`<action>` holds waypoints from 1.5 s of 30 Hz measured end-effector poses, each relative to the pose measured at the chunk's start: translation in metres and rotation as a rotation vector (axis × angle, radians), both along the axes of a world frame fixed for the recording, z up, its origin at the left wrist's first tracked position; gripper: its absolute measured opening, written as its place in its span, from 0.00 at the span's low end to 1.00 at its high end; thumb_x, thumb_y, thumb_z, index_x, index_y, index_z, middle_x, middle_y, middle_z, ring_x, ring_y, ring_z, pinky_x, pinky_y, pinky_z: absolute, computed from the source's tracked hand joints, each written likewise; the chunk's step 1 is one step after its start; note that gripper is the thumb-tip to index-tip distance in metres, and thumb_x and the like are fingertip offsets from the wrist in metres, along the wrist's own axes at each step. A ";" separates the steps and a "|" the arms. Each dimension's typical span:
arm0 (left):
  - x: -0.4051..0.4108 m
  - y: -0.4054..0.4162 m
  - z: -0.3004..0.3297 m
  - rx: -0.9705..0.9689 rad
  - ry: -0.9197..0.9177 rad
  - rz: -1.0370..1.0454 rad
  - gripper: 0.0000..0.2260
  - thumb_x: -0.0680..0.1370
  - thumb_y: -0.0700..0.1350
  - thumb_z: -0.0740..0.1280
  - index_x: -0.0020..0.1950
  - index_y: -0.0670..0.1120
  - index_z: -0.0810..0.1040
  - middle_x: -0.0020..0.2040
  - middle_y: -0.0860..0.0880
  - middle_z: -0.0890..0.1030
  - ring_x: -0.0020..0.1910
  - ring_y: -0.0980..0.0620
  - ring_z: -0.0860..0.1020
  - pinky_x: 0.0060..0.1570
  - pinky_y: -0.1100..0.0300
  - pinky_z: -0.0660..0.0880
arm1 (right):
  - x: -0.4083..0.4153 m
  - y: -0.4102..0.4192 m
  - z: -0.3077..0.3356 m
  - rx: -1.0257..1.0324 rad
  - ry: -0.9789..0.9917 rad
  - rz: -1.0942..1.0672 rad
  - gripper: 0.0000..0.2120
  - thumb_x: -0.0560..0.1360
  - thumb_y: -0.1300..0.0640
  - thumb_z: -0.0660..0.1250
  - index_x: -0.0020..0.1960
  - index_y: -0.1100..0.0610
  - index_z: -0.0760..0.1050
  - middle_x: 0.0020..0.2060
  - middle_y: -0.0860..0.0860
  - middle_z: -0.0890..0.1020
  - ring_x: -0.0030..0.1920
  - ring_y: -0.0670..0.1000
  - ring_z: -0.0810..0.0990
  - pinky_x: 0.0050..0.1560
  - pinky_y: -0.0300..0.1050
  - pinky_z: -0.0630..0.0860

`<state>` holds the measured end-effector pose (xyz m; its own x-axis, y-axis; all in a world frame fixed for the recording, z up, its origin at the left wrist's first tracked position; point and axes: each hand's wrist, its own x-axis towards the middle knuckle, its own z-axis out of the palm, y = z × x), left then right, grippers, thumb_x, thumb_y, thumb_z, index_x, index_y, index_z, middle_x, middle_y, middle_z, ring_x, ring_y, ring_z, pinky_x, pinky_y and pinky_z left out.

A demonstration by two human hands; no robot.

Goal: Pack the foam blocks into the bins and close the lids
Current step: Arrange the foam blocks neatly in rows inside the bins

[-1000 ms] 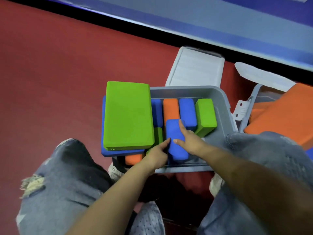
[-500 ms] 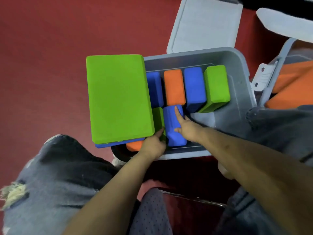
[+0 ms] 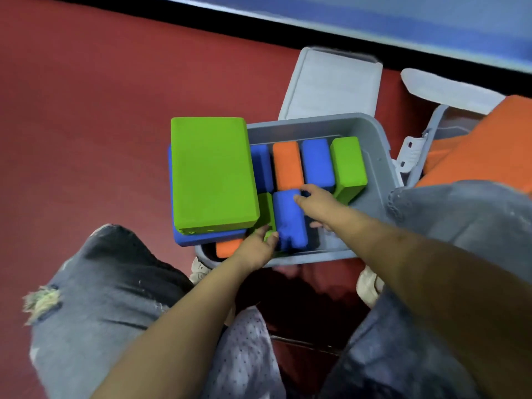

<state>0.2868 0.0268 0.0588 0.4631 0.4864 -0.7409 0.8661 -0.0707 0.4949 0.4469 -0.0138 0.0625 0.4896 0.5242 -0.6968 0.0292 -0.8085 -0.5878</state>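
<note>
A grey bin (image 3: 374, 131) stands on the red floor between my knees, its lid (image 3: 331, 82) swung open behind it. Its back row holds a blue block (image 3: 260, 165), an orange block (image 3: 288, 165), another blue one (image 3: 316, 162) and a green block (image 3: 349, 165). In front stand a green block (image 3: 266, 211), a blue block (image 3: 289, 220) and an orange block (image 3: 229, 246). My right hand (image 3: 319, 205) grips the front blue block, thumb on top, fingers down its right side. My left hand (image 3: 256, 246) presses straight fingers against its left side.
A large green block (image 3: 211, 174) lies on a flat blue block (image 3: 207, 237) across the bin's left rim. A second grey bin (image 3: 417, 156) at the right holds orange blocks (image 3: 475, 145); its lid (image 3: 449, 87) is open. My knees flank the bin.
My right hand has slid from the top of the front blue block to its right side. My left hand stays at its left side. The view has tilted back up.
</note>
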 end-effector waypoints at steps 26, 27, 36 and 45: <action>-0.091 0.054 0.041 0.116 -0.439 0.901 0.34 0.68 0.57 0.73 0.69 0.47 0.68 0.63 0.43 0.76 0.59 0.43 0.77 0.60 0.46 0.74 | -0.131 0.002 0.080 0.212 0.631 -0.468 0.26 0.76 0.47 0.65 0.70 0.48 0.59 0.72 0.61 0.62 0.66 0.59 0.71 0.59 0.56 0.73; -0.089 0.049 0.045 0.130 -0.452 0.903 0.28 0.71 0.53 0.73 0.67 0.46 0.70 0.61 0.42 0.76 0.59 0.42 0.77 0.59 0.48 0.75 | -0.129 0.000 0.079 0.229 0.637 -0.500 0.25 0.76 0.48 0.66 0.70 0.47 0.59 0.72 0.61 0.61 0.67 0.60 0.70 0.60 0.56 0.72; -0.058 0.020 0.074 -0.244 -0.735 1.072 0.13 0.74 0.42 0.71 0.48 0.46 0.66 0.46 0.46 0.74 0.43 0.49 0.74 0.44 0.53 0.73 | -0.128 -0.004 0.081 0.379 0.293 -0.839 0.39 0.66 0.39 0.72 0.70 0.39 0.54 0.69 0.57 0.62 0.59 0.60 0.72 0.60 0.57 0.73; -0.043 0.006 0.089 -0.282 -0.855 0.885 0.06 0.78 0.48 0.66 0.45 0.49 0.70 0.42 0.50 0.76 0.40 0.53 0.75 0.48 0.54 0.73 | -0.116 -0.008 0.106 0.665 -0.097 -0.741 0.48 0.66 0.52 0.76 0.75 0.41 0.48 0.66 0.54 0.69 0.52 0.50 0.73 0.57 0.38 0.68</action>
<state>0.2439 0.0325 0.1481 0.4419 0.7482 -0.4949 -0.0402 0.5676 0.8223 0.3306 -0.0220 0.1684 0.8899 0.3324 -0.3124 -0.2770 -0.1501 -0.9491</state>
